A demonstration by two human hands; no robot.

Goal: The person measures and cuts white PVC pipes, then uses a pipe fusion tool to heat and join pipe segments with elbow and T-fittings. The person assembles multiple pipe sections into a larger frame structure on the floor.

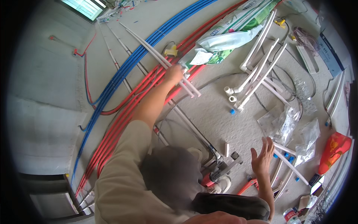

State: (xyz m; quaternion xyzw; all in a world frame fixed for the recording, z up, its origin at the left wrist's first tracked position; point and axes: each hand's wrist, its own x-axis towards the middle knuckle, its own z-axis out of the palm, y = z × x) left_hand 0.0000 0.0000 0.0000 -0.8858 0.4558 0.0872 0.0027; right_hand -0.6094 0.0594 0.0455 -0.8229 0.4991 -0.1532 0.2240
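My left hand (174, 74) reaches forward over the red pipes, fingers closed around a pair of thin white plastic pipes (151, 51). Their short pinkish ends (191, 90) stick out on the near side. Right beside these fingers lies the tip of a long white and green plastic bag (214, 44). On the right, my right hand (263, 155) is raised with its fingers apart and nothing in it. Close to it are loose white pipe lengths (291, 168) and clear plastic packets (285, 125). White pipes joined with elbow fittings (257, 76) lie farther off.
Long blue pipes (130, 61) and red pipes (125, 132) curve across the floor on the left. A red-handled tool (210, 179) and an orange-red tool (248, 186) lie near me. A red bag (333, 151) and a blue-white box (330, 54) are at the right.
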